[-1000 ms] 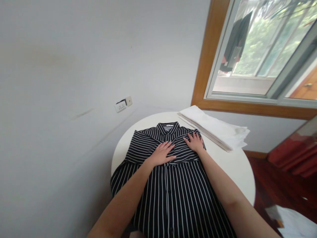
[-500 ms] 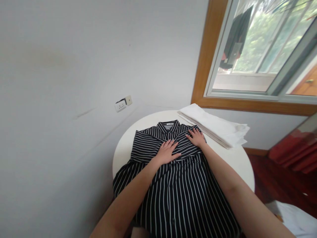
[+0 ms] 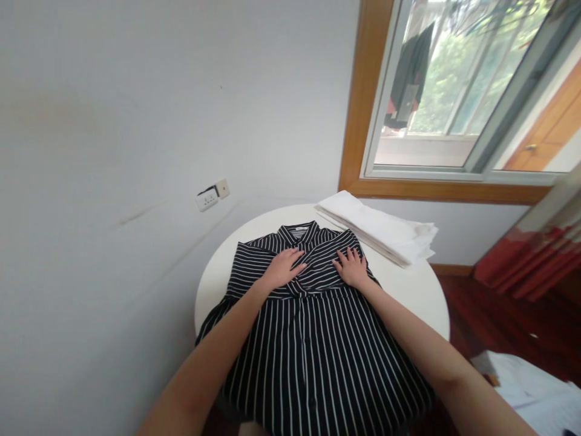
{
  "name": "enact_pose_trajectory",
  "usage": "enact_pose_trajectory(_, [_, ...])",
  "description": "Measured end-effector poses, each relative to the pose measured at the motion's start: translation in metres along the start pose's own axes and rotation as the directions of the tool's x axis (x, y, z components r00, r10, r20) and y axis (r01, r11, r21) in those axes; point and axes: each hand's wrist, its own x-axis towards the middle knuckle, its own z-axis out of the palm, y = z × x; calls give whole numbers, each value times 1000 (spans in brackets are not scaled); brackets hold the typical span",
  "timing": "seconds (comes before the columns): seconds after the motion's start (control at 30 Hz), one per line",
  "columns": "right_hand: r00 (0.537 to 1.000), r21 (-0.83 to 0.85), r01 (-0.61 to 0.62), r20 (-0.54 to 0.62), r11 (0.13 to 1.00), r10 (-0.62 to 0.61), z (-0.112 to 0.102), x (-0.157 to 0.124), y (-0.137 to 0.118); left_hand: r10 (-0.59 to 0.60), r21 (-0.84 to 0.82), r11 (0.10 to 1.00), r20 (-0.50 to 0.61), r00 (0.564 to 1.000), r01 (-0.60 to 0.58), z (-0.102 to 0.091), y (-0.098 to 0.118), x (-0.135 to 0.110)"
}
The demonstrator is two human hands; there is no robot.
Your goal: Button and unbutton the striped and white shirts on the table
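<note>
A black shirt with white stripes (image 3: 318,339) lies front up on a round white table (image 3: 211,275), its collar at the far side and its lower part hanging over the near edge. Both sleeves are folded inward across the chest. My left hand (image 3: 282,269) rests flat on the chest, left of the middle, fingers stretched out. On the folded sleeve at the right, my right hand (image 3: 352,268) lies flat with its fingers spread. Neither hand grips the cloth.
A stack of flat white bags or sheets (image 3: 376,227) lies at the table's back right. A wall with a socket (image 3: 207,199) borders the left and back. A wood-framed window (image 3: 436,189) and red curtain (image 3: 521,266) are at right. White material (image 3: 526,387) sits low right.
My left hand has slid left over the chest, and my right hand has come a little nearer, down from the shoulder. The view has turned slightly right.
</note>
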Motion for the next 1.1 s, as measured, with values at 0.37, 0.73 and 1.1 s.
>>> enact_pose_trajectory(0.37, [995,-8,92,-31,996,-93,7,25,1,-677,271,589,-349,648,761,-42,-112,-23])
enact_pose_trajectory(0.73, [997,0,74,-2,997,-74,1,37,1,-710,155,624,-296,639,766,-42,-129,-8])
enact_pose_trajectory(1.1, [954,17,266,-145,964,-261,-23,143,-15,-426,268,834,-245,871,483,-21,-128,28])
